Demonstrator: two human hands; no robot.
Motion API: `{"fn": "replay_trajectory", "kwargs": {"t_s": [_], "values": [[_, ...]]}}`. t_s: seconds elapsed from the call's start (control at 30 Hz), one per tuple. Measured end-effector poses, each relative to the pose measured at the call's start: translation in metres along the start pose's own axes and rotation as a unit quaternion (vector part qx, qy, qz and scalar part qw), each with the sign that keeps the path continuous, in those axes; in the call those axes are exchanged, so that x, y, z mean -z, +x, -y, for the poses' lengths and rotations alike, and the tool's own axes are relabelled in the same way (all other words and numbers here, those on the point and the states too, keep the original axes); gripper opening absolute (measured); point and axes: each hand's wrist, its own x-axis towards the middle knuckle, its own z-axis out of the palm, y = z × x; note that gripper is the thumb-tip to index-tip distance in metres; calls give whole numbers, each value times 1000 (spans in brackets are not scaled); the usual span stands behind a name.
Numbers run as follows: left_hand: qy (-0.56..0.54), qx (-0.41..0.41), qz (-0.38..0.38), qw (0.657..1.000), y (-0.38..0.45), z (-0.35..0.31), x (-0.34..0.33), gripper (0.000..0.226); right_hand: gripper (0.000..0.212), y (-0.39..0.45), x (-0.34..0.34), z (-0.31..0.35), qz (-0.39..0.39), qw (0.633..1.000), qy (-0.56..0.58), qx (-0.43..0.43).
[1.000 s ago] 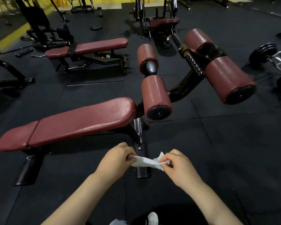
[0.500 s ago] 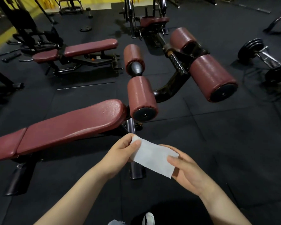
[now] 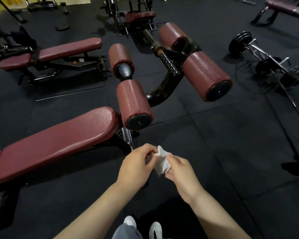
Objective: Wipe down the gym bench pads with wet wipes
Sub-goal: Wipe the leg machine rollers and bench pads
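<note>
A dark red gym bench pad (image 3: 59, 142) stretches from the left edge toward the centre, with a damp sheen near its rounded end. Beyond that end stand red roller pads: a near one (image 3: 133, 102), one behind it (image 3: 120, 56) and a large one (image 3: 205, 73) on the right. A white wet wipe (image 3: 161, 161) is folded small between my hands, in front of the bench's end. My left hand (image 3: 136, 167) pinches its left side and my right hand (image 3: 181, 171) grips its right side. Neither hand touches a pad.
A second red bench (image 3: 67, 49) lies at the back left. Barbells with black plates (image 3: 240, 42) lie on the floor at the right. A machine with a red seat (image 3: 140, 15) stands at the back, another bench (image 3: 286, 7) at the top right. Black rubber floor surrounds me.
The wipe was stretched out flat between my hands half a second ago; now my hands have come together and it is folded small. The view has shifted slightly to the right.
</note>
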Motion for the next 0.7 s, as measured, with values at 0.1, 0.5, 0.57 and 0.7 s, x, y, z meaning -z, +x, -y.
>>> {"fn": "replay_trajectory", "kwargs": {"t_s": [0.1, 0.5, 0.57, 0.7], "values": [[-1, -71, 42, 997, 5, 5, -2, 30, 46, 2, -8, 9, 33, 990, 135, -3], [-85, -124, 148, 977, 70, 29, 25, 37, 27, 37, 7, 15, -117, 958, 263, 21], [-73, -128, 155, 977, 83, 25, 27, 36, 27, 39, 17, 16, -145, 962, 226, 39], [-48, -155, 168, 972, 111, 7, 18, 34, 26, 47, 48, 23, -164, 966, 189, 64]]}}
